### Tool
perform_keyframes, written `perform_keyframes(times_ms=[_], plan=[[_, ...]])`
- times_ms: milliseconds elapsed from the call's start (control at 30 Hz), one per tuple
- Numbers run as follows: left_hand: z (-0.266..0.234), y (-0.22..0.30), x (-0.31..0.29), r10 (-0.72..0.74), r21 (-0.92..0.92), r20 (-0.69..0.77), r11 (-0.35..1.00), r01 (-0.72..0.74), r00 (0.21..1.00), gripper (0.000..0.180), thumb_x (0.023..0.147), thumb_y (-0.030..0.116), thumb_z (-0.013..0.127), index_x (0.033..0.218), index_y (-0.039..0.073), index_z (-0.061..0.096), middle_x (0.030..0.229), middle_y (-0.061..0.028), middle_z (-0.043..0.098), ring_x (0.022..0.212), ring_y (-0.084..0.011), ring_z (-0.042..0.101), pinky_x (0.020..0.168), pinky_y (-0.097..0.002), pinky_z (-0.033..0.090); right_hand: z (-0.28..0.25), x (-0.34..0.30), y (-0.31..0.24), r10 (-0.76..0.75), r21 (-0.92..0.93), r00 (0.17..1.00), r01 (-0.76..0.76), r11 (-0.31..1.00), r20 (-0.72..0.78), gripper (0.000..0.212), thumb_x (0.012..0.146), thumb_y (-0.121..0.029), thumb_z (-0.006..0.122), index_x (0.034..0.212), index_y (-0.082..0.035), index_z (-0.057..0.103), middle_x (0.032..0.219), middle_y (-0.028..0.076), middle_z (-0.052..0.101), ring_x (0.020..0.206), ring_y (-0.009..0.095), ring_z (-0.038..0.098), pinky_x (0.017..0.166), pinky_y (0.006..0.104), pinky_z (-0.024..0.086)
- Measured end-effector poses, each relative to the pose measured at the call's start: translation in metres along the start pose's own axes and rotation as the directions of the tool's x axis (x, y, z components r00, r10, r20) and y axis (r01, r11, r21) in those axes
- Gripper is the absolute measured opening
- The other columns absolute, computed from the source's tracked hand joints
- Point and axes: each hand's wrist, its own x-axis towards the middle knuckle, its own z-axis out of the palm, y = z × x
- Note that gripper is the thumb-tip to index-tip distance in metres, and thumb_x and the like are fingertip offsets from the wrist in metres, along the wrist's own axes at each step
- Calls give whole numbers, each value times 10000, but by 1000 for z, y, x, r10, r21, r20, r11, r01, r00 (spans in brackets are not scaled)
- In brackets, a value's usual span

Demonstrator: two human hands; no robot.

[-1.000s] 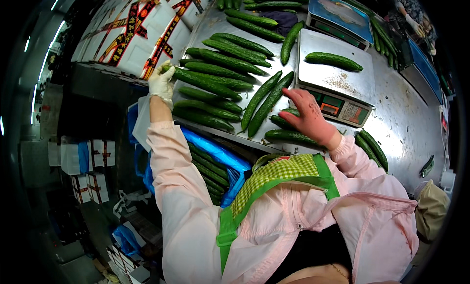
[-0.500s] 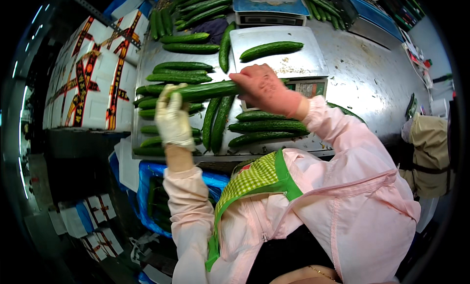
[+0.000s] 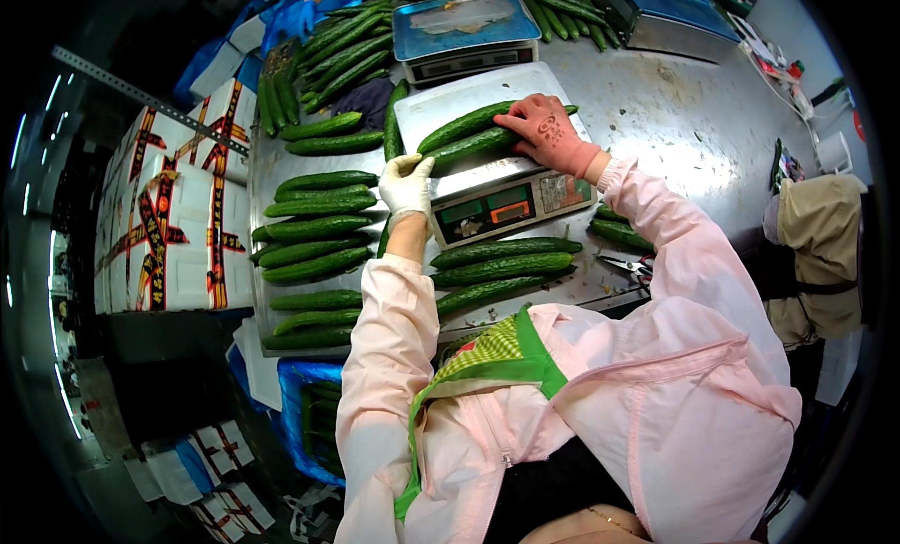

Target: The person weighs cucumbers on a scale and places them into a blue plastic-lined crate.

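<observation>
My right grip point(image 3: 547, 129) clasps a cucumber point(image 3: 475, 148) that has just come across to the scale point(image 3: 445, 98) beneath, my left grip point(image 3: 405, 188) sits at its left tip, pinching or not I cannot tell, and with 1 other cucumber point(image 3: 464, 126) just beyond, that makes 2 at the scale.

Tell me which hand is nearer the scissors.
Right. The right hand is beyond the scissors and a little to their left, on a cucumber; the left hand is much farther left.

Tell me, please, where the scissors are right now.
In the head view, the scissors lie right of centre near the front edge of the steel table, just below some cucumbers, beside the pink right sleeve.
</observation>
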Motion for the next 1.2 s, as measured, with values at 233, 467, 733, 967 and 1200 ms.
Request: perform_keyframes(times_ms=[233,467,733,967,1200], plan=[[-26,-19,1,217,-29,-105,975,-221,971,171,768,19,782,902,15,676,898,-52,668,808,-140,613,746,-267,504,-30,-26,5,244,229,862,-154,961,-445,447,751,-193,763,1176,-144,635,1096,72,623,1038,285,550,918,408,421],[-88,-48,-89,333,139,-50,936,-323,942,305,812,38,742,624,38,503,840,-46,621,795,-145,558,758,-291,455,-53,-135,5,885,862,299,-260,434,-356,325,946,-108,612,1239,26,575,1188,118,621,1086,167,592,928,281,484],[-104,-60,-164,499,546,504,448,-708,705,630,688,268,820,1241,95,575,1210,-125,544,1160,-322,496,998,-429,389,-53,-141,-10,953,985,262,-26,168,-156,358,957,-92,583,1275,64,534,1197,120,607,1096,162,574,954,264,445],[-79,-61,-160,418,501,686,322,-803,596,903,655,423,822,1390,71,433,1322,-133,455,1297,-328,374,1045,-486,309,-51,-122,-19,908,973,378,-64,222,-182,395,961,-175,601,1308,2,534,1223,90,609,1095,162,575,929,293,458],[-61,-70,-159,235,524,774,281,-804,587,1006,659,503,783,1465,84,350,1473,-142,383,1401,-346,272,1151,-485,179,-61,-85,-16,329,248,883,-254,935,-335,984,656,-344,860,1451,-66,350,1387,169,459,1273,328,441,1069,413,349]])
